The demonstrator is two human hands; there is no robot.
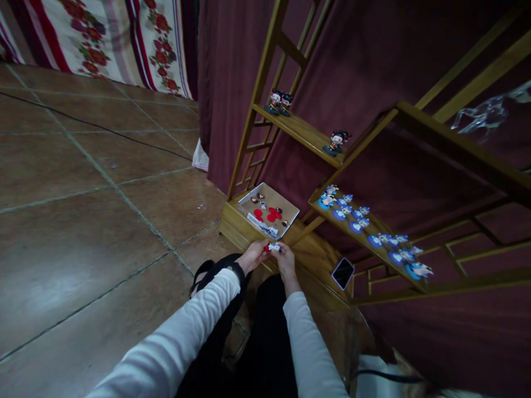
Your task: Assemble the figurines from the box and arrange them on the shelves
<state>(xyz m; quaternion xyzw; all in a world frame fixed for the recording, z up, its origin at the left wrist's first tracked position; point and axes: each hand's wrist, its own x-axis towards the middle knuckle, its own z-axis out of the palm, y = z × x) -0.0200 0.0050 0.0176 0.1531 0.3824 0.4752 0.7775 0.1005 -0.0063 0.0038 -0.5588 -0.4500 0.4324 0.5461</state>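
A small figurine (274, 247) lies between the two hands, at the fingertips of each; the left hand (254, 256) and right hand (286, 258) are both closed on it. They meet near the front edge of the shelf (322, 253), just before the box (286, 207) at its left corner.
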